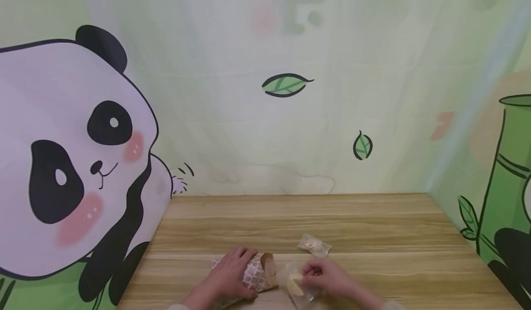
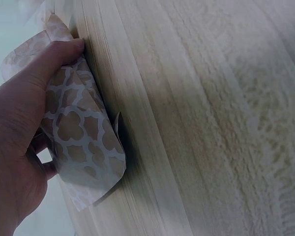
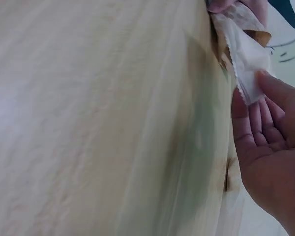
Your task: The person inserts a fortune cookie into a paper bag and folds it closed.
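Note:
A brown paper bag (image 1: 255,273) with a white lattice print lies on its side on the table, its open mouth facing right. My left hand (image 1: 230,273) grips it from above; the left wrist view shows the thumb across the printed paper (image 2: 71,125). Just right of the mouth, my right hand (image 1: 329,277) pinches the edge of a small clear packet (image 1: 295,284) with a pale yellow piece inside. In the right wrist view the packet (image 3: 248,64) sits between thumb and fingers, its far end close to the bag; whether they touch I cannot tell.
A second small clear packet (image 1: 314,244) with pale contents lies on the wooden table (image 1: 373,222), beyond my right hand. Behind the table hangs a green printed cloth (image 1: 232,130), with a panda on the left and bamboo on the right.

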### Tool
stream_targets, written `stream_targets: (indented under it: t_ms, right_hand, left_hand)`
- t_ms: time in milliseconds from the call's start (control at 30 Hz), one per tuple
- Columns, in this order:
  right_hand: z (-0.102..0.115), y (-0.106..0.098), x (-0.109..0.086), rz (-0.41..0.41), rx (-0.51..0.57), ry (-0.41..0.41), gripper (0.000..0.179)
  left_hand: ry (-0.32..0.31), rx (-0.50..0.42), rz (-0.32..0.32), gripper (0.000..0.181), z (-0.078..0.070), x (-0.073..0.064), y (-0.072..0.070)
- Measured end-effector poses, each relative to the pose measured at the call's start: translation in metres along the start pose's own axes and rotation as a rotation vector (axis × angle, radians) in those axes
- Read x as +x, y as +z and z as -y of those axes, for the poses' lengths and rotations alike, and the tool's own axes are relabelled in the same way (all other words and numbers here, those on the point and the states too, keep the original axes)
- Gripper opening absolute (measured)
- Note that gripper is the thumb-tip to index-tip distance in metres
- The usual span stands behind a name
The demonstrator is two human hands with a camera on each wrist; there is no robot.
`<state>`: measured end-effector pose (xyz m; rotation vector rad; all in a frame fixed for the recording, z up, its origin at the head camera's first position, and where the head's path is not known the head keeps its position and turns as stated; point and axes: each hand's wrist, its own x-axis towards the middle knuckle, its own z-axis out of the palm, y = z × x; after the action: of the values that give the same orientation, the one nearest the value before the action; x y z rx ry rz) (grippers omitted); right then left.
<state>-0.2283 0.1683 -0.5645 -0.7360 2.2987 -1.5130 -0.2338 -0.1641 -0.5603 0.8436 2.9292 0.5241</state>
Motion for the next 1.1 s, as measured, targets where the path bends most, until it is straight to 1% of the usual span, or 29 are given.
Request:
stream_targets:
  t_ms: [67,167,233,367,533,600,733,800,967,1100]
  right_hand:
    - [0.001,-0.001,0.006,-0.045,0.006,0.01,0.012]
    - [0.003,-0.001,0.014,-0.075,-0.001,0.024,0.014]
    - [0.005,-0.001,0.02,-0.074,-0.011,0.031,0.014]
    - [0.007,0.002,0.031,-0.061,-0.059,0.018,0.014]
    - [0.009,0.005,0.047,-0.055,-0.159,-0.003,0.013]
    - [0.008,0.007,0.054,-0.048,-0.183,-0.008,0.013]
    - [0.013,0.01,0.064,-0.029,-0.185,-0.004,0.012]
    - [0.015,0.012,0.066,-0.032,-0.175,-0.01,0.011]
    - [0.012,0.022,0.069,-0.088,-0.156,-0.031,0.011]
    - [0.008,0.028,0.068,-0.126,-0.127,-0.026,0.011]
  left_hand:
    - [-0.007,-0.005,0.002,0.103,0.0,0.0,0.001]
    - [-0.018,-0.008,0.006,0.105,0.001,-0.001,0.003]
    - [-0.019,-0.01,0.003,0.105,0.001,-0.001,0.004]
    - [-0.015,-0.01,-0.011,0.106,0.0,-0.001,0.006]
    - [-0.009,-0.009,-0.034,0.109,-0.002,-0.001,0.007]
    - [-0.012,-0.008,-0.04,0.11,-0.002,-0.001,0.009]
    - [-0.01,-0.005,-0.058,0.113,-0.003,-0.001,0.013]
    - [-0.01,-0.011,-0.062,0.114,-0.005,-0.001,0.013]
    - [-0.02,-0.024,-0.039,0.115,-0.009,-0.002,0.01]
    - [-0.019,-0.017,-0.039,0.115,-0.009,-0.003,0.011]
